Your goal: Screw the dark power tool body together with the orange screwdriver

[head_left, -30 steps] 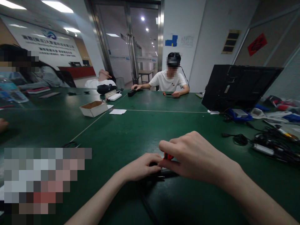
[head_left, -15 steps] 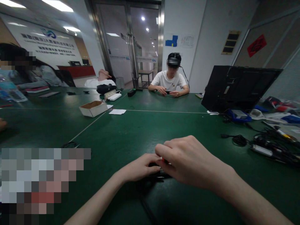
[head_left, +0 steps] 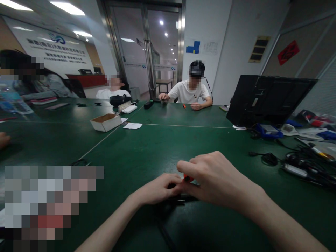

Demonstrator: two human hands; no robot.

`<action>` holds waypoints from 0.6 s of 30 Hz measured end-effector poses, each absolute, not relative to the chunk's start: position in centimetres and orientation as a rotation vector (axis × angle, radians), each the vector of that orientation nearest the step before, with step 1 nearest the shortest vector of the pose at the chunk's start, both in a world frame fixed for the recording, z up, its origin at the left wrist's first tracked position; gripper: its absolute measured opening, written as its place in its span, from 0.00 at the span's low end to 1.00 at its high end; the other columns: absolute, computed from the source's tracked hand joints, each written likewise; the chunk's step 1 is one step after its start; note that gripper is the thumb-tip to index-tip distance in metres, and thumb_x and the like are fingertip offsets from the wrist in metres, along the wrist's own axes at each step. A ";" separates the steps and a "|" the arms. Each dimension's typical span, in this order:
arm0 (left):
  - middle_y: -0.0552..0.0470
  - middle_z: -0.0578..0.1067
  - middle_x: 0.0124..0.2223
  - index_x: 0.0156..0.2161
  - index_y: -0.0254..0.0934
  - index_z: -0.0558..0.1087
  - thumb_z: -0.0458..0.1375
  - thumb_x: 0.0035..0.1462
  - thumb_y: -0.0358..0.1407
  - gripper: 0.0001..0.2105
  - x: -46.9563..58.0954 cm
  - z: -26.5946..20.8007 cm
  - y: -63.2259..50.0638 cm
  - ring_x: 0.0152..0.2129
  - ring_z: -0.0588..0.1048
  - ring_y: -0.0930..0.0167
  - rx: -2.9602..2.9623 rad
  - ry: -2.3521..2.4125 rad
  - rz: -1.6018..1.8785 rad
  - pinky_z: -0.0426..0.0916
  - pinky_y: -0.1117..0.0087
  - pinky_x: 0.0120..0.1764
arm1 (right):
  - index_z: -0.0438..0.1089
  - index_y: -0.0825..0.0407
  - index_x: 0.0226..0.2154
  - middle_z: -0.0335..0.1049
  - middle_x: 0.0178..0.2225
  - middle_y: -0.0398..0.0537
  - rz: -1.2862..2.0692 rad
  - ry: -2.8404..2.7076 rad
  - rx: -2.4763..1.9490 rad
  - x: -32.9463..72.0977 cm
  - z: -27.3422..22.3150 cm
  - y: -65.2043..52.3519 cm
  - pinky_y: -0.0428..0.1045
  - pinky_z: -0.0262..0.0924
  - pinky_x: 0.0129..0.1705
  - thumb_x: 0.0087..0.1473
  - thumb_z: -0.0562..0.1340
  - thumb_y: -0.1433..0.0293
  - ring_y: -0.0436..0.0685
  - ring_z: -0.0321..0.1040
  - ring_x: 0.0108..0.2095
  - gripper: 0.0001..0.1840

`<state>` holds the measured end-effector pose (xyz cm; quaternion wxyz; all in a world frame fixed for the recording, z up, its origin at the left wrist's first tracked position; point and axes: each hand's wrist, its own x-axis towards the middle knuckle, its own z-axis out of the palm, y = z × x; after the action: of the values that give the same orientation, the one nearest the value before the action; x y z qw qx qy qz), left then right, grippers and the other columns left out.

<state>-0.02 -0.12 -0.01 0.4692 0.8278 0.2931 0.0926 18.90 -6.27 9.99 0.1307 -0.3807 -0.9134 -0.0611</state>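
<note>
My right hand [head_left: 214, 176] is closed with the fingers curled around a small red-and-black tool handle [head_left: 187, 178], mostly hidden by the fingers. My left hand [head_left: 159, 188] is bent close beside it, its thumb and fingers closed on a dark object [head_left: 190, 198] lying low on the table. Only the black edge of that object and a thin bright metal piece [head_left: 181, 202] show beneath the hands; its kind cannot be made out. The fingertips of both hands meet above it.
The green table [head_left: 147, 154] carries a white open box [head_left: 106, 124] and paper [head_left: 132, 126]. At right stand a black monitor [head_left: 267, 101] and tangled cables [head_left: 301, 164]. A co-worker [head_left: 193, 91] sits opposite, near an orange-and-black tool [head_left: 184, 106]; others sit at left.
My right hand has shifted slightly, exposing more of the red-and-black handle. The co-worker opposite has moved one hand outward, and an orange-and-black tool now shows on the table there.
</note>
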 end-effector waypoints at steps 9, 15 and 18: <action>0.51 0.74 0.43 0.38 0.35 0.73 0.56 0.57 0.35 0.06 0.0 -0.4 0.0 0.41 0.71 0.65 2.022 0.744 0.229 0.63 0.68 0.45 | 0.58 0.50 0.37 0.67 0.29 0.40 -0.161 -2.659 -1.112 18.7 10.0 -6.2 0.46 0.38 0.24 0.58 0.54 0.67 0.49 0.58 0.25 0.04; 0.53 0.73 0.44 0.39 0.36 0.73 0.55 0.57 0.33 0.06 -0.1 -0.2 -0.1 0.41 0.69 0.65 2.014 0.698 0.243 0.63 0.69 0.45 | 0.58 0.48 0.35 0.65 0.28 0.39 -0.123 -2.681 -1.063 18.8 10.1 -6.3 0.45 0.39 0.24 0.58 0.55 0.66 0.48 0.56 0.24 0.04; 0.52 0.73 0.43 0.39 0.35 0.73 0.56 0.56 0.33 0.07 -0.1 -0.3 -0.1 0.42 0.68 0.64 2.004 0.719 0.251 0.62 0.68 0.46 | 0.58 0.48 0.33 0.64 0.25 0.38 -0.180 -2.659 -1.066 18.9 9.8 -6.1 0.46 0.37 0.24 0.61 0.52 0.59 0.49 0.54 0.22 0.10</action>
<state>-0.06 -0.11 -0.34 0.4786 0.8208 0.2945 0.1028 18.86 -6.10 9.84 0.1354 -0.3679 -0.9179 -0.0621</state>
